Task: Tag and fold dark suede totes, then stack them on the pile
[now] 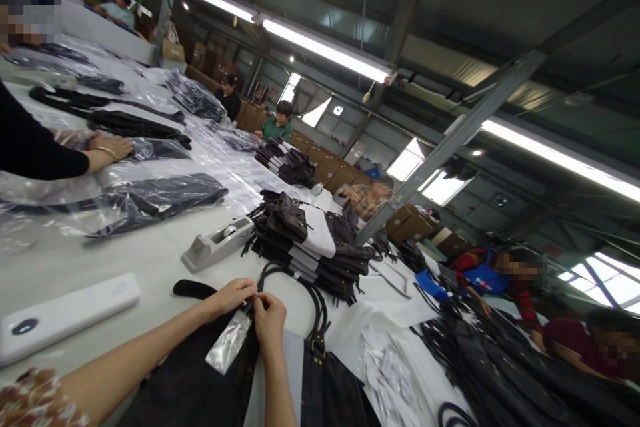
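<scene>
A black handbag (200,373) lies on the table in front of me, with long thin handles (320,310) looping up and away. My left hand (234,297) is closed in a pinch at one side of a handle. Facing it, my right hand (270,317) pinches at the same spot, fingertips almost touching the left ones. What the fingertips hold is too small to make out. Just below them a small clear plastic packet (229,341) hangs over the bag's front. A light grey paper band (293,367) lies across the bag.
Beyond my hands sit a stack of black bags (320,240) and a tape dispenser (217,243). A white oblong device (70,313) lies at left, near plastic-wrapped bags (160,200). Small packets (387,373) and more black bags (500,360) are at right. A co-worker's hand (113,145) presses on plastic.
</scene>
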### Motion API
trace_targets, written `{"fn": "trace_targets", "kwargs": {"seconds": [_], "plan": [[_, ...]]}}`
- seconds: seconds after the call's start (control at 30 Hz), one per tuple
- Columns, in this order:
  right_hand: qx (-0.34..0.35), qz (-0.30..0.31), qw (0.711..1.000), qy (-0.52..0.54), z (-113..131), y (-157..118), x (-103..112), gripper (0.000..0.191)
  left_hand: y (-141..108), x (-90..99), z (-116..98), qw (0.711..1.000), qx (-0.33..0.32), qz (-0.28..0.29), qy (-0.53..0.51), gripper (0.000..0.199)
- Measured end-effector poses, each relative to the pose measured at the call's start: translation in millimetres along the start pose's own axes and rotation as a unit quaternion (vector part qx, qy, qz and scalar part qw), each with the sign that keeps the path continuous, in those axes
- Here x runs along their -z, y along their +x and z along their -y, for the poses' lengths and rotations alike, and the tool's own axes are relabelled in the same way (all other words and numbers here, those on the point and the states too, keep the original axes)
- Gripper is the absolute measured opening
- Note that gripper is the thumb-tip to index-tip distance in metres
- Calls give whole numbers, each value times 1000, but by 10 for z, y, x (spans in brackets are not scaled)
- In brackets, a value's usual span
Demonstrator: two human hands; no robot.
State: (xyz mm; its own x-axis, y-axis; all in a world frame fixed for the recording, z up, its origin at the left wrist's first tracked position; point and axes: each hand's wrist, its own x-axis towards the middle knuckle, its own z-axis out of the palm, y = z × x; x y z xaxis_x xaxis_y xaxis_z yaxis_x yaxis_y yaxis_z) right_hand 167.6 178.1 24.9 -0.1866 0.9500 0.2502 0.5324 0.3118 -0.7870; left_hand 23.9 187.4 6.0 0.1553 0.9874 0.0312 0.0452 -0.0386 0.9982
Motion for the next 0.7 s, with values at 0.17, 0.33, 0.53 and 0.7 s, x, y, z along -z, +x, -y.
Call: {"fn": "trace_targets", "kwargs": {"seconds": [0.17,0.33,0.53,0.7], "plan": [[-9,-6,999,31,-144,-21,-45,31,38,-37,114,999,17,-5,-30,43],[-28,-2,998,56,-135,-71,-21,32,-3,-84,106,998,14,14,-56,49],[-33,-27,999,21,-37,-140,-46,34,-42,-104,79,999,4,8,-40,34],[-34,-31,999,25,-12,-183,-46,35,12,-110,154,1000,11,-11,-18,29]]}}
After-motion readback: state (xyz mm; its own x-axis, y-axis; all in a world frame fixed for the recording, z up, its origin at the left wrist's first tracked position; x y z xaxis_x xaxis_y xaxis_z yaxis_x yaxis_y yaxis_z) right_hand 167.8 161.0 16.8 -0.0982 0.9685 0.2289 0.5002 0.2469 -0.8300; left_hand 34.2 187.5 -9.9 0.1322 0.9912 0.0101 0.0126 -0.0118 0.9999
